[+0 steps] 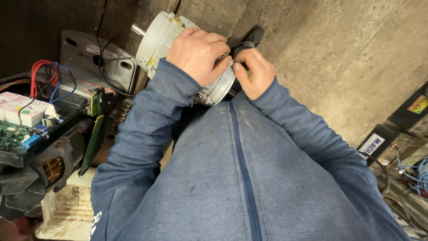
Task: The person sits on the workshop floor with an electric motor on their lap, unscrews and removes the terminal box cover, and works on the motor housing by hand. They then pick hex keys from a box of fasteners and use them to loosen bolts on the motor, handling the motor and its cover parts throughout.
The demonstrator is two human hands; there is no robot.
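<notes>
I note left hand (pixel 197 53) wrapped over the pale motor housing (pixel 169 38), grip full. Right hand (pixel 252 71) pinches its rim; contents unclear. Risk: unsupported housing rolling off my lap.

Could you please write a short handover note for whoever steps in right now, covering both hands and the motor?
Left hand: wrapped over the top of the grey electric motor, holding it against the lap.
Right hand: fingertips pinched at the motor's near end, beside the left hand; what they pinch is hidden.
Motor: lies tilted, shaft pointing up and away, rear end toward the blue zip jacket.
Nearby: an opened unit with a green circuit board and red and blue wires at left.
Done: motor is in hand. Left: whatever the fingers work on is not yet visibly off.
</notes>
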